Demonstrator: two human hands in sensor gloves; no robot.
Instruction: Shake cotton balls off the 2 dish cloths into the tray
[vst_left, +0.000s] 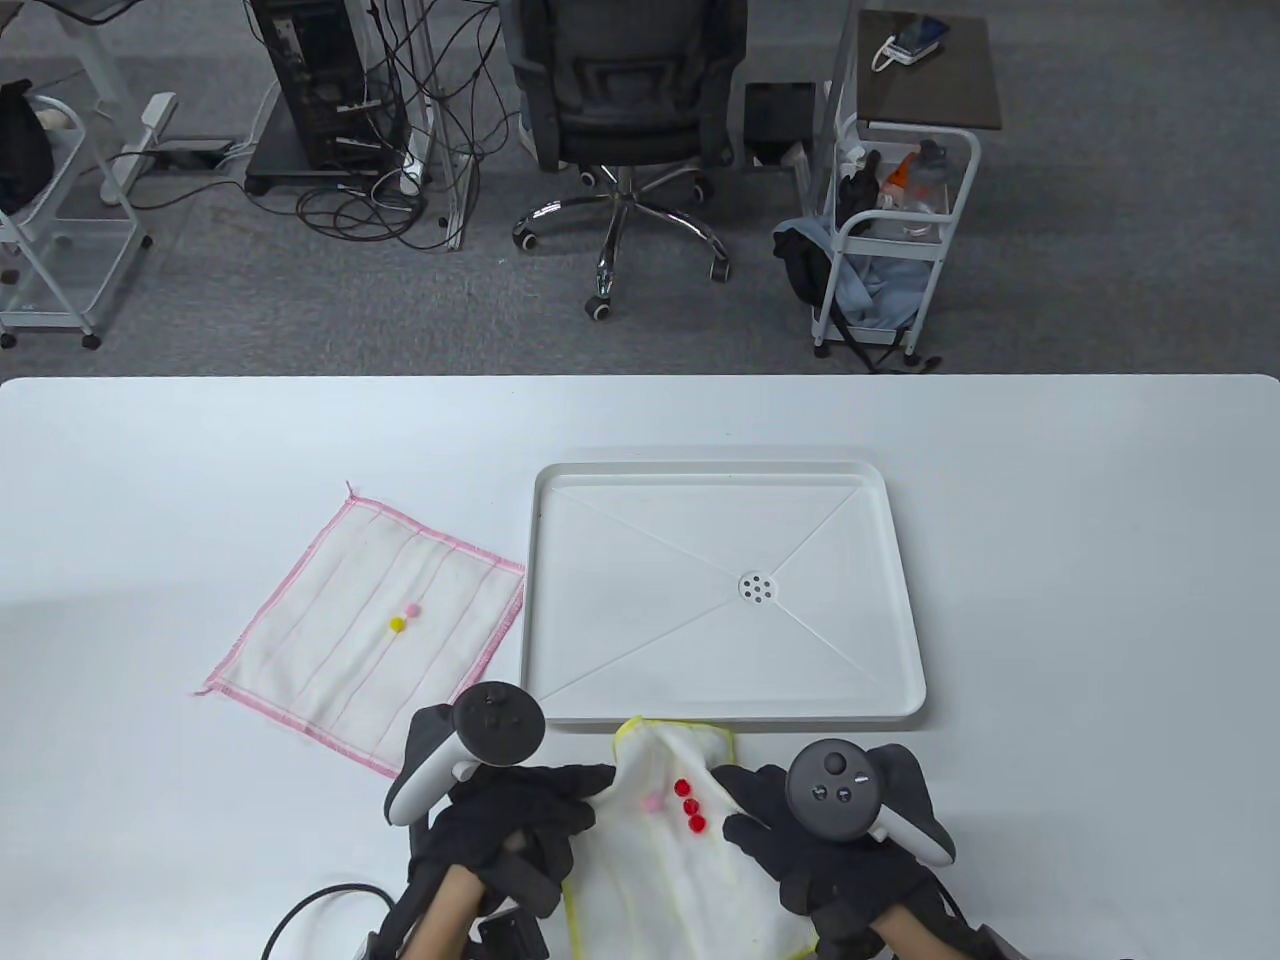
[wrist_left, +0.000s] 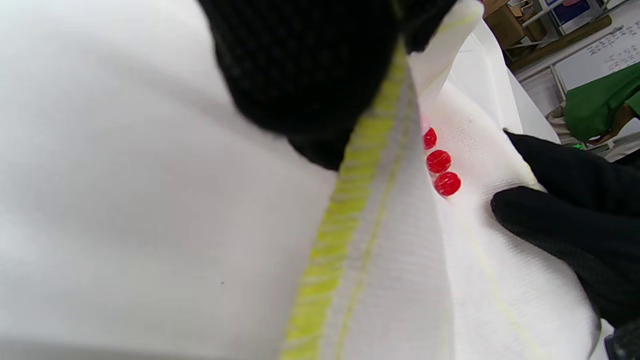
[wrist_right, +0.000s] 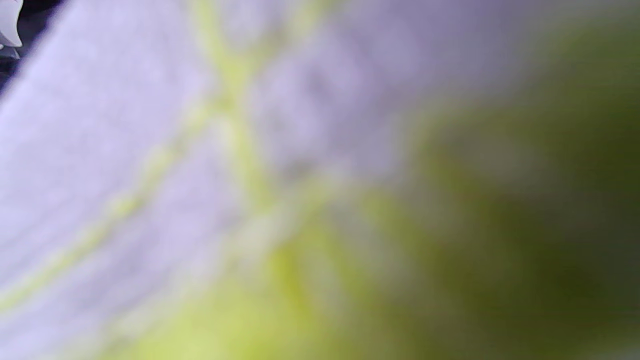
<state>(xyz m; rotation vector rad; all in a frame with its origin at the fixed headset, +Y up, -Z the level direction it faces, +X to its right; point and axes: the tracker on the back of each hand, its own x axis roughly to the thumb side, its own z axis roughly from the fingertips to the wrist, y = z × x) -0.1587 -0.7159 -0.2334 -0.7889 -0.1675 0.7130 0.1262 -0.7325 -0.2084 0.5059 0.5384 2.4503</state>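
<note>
A yellow-edged dish cloth (vst_left: 670, 860) is lifted at the table's front edge, just before the white tray (vst_left: 905, 600). My left hand (vst_left: 560, 795) grips its left edge and my right hand (vst_left: 755, 805) grips its right edge, so the cloth sags between them. In that sag lie three red cotton balls (vst_left: 690, 805) and a pink one (vst_left: 651, 801). The left wrist view shows the red balls (wrist_left: 439, 161) beside the yellow hem (wrist_left: 345, 200). The right wrist view is filled by blurred cloth (wrist_right: 150, 175). A pink-edged dish cloth (vst_left: 330, 620) lies flat to the left, with a yellow ball (vst_left: 397, 625) and a pink ball (vst_left: 412, 609) on it.
The tray has a small drain (vst_left: 757, 588) in its middle and nothing in it. Beyond the table's far edge stand an office chair (vst_left: 625, 110), a white cart (vst_left: 890, 230) and a computer tower (vst_left: 320, 80). A black cable (vst_left: 320, 905) loops at the front left.
</note>
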